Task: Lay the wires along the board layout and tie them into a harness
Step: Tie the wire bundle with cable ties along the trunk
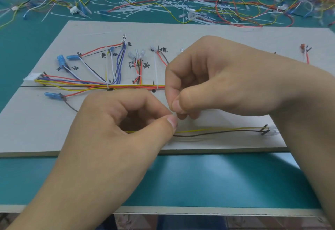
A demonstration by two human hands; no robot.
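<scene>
Left hand (126, 121) and right hand (217, 84), fingers curled, fingertips pinched together at frame centre; held item hidden, cannot tell. Thin yellow-and-brown wire pair (226, 130) just below, long axis left–right on grey cardboard board (36, 130), left hand nearer.

Reaching in over the near edge of the board (217, 36): left hand (126, 121) curled, thumb against forefinger; right hand (217, 81) curled farther in, pinching tip to tip, touching the left thumb.
</scene>
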